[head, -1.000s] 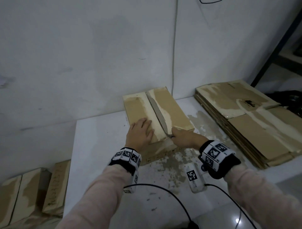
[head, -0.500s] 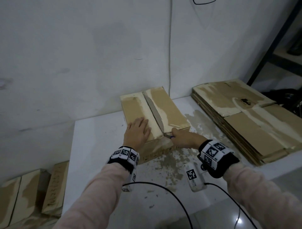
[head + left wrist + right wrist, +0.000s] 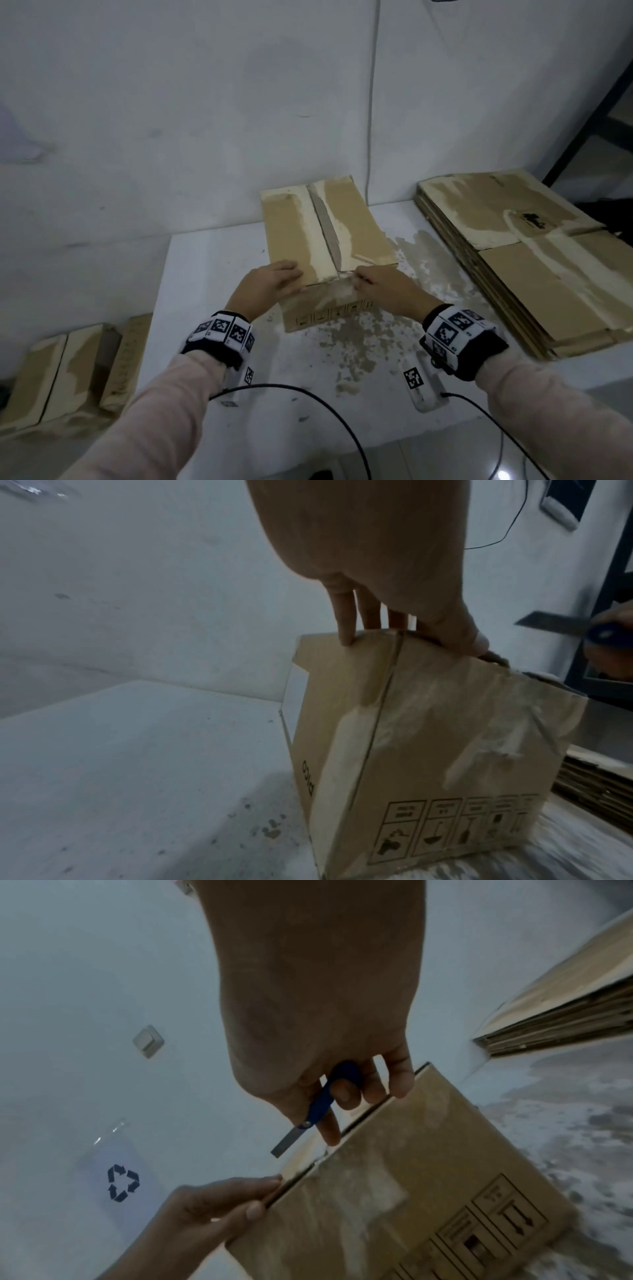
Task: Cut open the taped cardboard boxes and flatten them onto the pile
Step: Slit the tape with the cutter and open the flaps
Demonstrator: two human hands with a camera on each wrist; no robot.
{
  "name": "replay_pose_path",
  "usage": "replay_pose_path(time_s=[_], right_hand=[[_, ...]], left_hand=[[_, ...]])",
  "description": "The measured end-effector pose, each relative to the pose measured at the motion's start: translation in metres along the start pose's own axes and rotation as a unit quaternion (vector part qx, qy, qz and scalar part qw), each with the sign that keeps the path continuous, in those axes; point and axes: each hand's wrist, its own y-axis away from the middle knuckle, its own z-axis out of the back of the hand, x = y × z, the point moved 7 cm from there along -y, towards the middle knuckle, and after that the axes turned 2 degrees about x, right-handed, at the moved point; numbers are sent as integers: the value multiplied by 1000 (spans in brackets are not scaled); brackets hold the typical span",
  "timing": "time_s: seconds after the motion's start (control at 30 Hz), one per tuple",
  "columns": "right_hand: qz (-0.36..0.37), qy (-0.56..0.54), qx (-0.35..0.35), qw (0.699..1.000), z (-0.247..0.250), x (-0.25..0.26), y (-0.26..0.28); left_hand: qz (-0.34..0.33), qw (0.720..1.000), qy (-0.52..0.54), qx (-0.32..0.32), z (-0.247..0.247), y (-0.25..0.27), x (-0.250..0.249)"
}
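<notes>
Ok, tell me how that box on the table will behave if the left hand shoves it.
The box probably slides easily: plain cardboard on a smooth table. It likely tips little, being low and wide. Its top flaps may flex under the left hand, since the centre seam looks slit.

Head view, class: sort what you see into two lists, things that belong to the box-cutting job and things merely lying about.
Belongs to the job:
- cardboard box on the table
- blue-handled cutter, gripped by the right hand
- left hand, steadying the box top
- pile of flattened boxes

Lying about:
- wall cable
- cardboard on the floor
</notes>
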Motion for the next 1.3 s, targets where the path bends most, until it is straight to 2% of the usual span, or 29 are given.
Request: replay_pose_path(time_s=[0.1,0.17,0.27,0.53,0.73,0.93,1.2,1.3], right_hand=[[28,16,9,999,-16,0,-1],[39,32,6,999,-21,3,-2],[38,84,3,996,-26,6,-7],[68,65,-34,995,-26,11,-7],[16,110,-21,994,-22,-5,-13],[-23,149,-26,988,-19,3,-22],[-125,87,-14,988,-11,-18,-28],[-142,87,-54,985,-2,-26,-28]], left_hand=[[-38,996,-74,-21,-4,0,-12],[-91,985,-139,-44,-4,2,-25],[-126,967,-211,-67,-7,5,-29],[-141,956,-250,-67,-12,2,-29],[-150,952,-259,-61,-17,5,-26],[-150,946,-278,-75,-15,5,-29],[-136,956,-251,-70,-17,8,-27],[-121,961,-241,-70,-17,8,-28]])
